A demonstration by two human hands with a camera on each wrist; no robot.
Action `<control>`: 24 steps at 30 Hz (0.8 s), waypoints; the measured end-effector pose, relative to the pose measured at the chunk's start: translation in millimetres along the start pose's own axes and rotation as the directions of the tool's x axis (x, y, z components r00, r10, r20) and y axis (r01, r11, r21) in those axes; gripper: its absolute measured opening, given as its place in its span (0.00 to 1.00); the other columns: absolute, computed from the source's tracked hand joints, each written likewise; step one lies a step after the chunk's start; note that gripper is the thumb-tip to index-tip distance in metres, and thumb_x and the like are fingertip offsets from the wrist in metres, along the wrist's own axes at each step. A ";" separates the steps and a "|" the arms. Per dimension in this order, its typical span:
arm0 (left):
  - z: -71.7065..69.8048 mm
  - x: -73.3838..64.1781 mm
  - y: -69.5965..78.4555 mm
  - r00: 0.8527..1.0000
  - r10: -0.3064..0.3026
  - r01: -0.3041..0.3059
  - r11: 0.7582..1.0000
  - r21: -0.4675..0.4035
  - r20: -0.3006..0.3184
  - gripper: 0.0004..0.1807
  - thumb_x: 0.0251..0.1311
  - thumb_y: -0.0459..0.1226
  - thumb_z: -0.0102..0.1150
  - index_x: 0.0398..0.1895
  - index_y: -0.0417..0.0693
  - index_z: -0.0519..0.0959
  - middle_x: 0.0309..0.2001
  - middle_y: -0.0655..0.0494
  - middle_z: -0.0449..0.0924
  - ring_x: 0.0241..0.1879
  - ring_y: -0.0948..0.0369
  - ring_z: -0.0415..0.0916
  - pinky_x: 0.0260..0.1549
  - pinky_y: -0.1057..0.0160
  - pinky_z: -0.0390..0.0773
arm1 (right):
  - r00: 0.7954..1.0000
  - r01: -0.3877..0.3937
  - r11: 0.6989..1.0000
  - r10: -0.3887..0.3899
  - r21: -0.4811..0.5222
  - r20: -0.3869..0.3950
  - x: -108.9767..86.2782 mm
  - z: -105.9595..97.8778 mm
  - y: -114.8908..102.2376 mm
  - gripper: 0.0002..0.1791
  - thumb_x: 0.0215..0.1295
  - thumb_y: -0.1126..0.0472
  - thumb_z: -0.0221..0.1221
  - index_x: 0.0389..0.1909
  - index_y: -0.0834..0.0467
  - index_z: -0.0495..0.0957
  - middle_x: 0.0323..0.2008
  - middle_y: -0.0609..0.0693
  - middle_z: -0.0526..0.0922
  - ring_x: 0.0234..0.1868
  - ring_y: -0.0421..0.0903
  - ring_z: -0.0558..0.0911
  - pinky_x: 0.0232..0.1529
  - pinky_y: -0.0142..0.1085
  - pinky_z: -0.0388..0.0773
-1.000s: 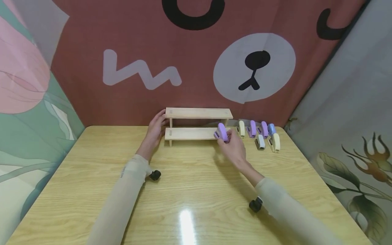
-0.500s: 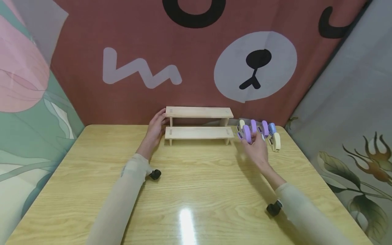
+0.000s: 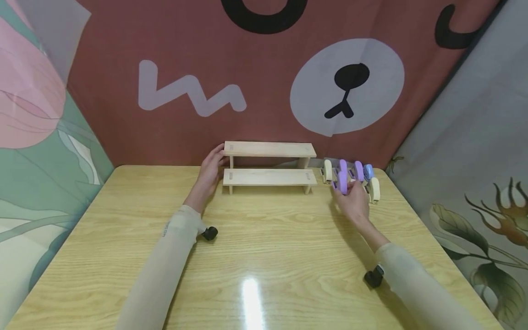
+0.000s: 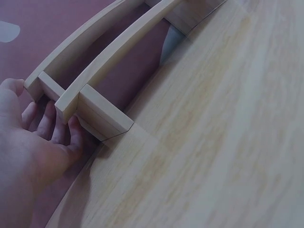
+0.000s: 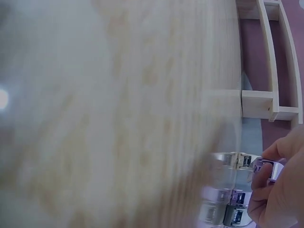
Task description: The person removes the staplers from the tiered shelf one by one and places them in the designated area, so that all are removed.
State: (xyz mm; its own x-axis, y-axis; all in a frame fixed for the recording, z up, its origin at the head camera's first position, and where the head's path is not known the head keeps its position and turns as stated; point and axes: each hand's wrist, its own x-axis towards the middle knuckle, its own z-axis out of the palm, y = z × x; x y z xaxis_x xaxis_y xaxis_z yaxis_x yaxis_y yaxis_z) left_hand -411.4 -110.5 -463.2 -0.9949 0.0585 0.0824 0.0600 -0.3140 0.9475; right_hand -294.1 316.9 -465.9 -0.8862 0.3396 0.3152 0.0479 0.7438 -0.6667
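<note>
A two-tier wooden shelf (image 3: 270,177) stands at the back of the table. My left hand (image 3: 209,173) holds its left end; in the left wrist view the thumb is at the upper board's corner and the fingers bend behind the lower board (image 4: 118,49). To the right of the shelf, my right hand (image 3: 354,204) pinches a purple mini stapler (image 3: 340,183), upright, close to the group of staplers. In the right wrist view, thumb and fingers are around that stapler, beside the row on the table.
Around the right hand stand a cream stapler (image 3: 327,171), two purple staplers, a blue stapler (image 3: 368,172) and another cream stapler (image 3: 374,189). A white one is mostly hidden by the hand. A bear-print curtain (image 3: 185,133) hangs behind the table (image 3: 264,238).
My right hand has carried the purple stapler rightward, from in front of the shelf's lower board to the other staplers, and lowered it slightly. The left hand stays at the shelf.
</note>
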 end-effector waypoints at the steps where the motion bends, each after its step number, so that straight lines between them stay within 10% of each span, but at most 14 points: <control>1: 0.3 0.0 0.3 1.000 0.001 -0.001 1.000 -0.003 -0.001 0.26 0.73 0.52 0.57 0.72 0.66 0.72 0.68 0.57 0.71 0.67 0.54 0.67 0.65 0.46 0.63 | 1.000 -0.003 1.000 0.003 -0.010 0.002 0.7 0.7 0.6 0.24 0.66 0.49 0.66 0.47 0.65 0.72 0.37 0.60 0.80 0.37 0.59 0.79 0.39 0.51 0.74; 24: 0.9 1.6 0.7 1.000 -0.004 0.003 1.000 -0.030 -0.022 0.25 0.74 0.50 0.57 0.71 0.64 0.73 0.66 0.57 0.73 0.66 0.54 0.68 0.62 0.48 0.66 | 0.996 -0.022 0.993 0.032 -0.112 0.086 4.7 3.5 6.1 0.23 0.65 0.48 0.66 0.47 0.64 0.75 0.39 0.63 0.83 0.36 0.60 0.81 0.35 0.52 0.76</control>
State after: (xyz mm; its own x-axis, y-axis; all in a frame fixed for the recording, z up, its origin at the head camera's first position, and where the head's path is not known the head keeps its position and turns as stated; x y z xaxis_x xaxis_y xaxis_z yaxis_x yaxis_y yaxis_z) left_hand -412.9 -109.8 -462.1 -0.9967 0.0387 0.0719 0.0544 -0.3418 0.9382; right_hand -299.6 321.0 -470.9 -0.9207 0.3121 0.2343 0.1189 0.7961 -0.5933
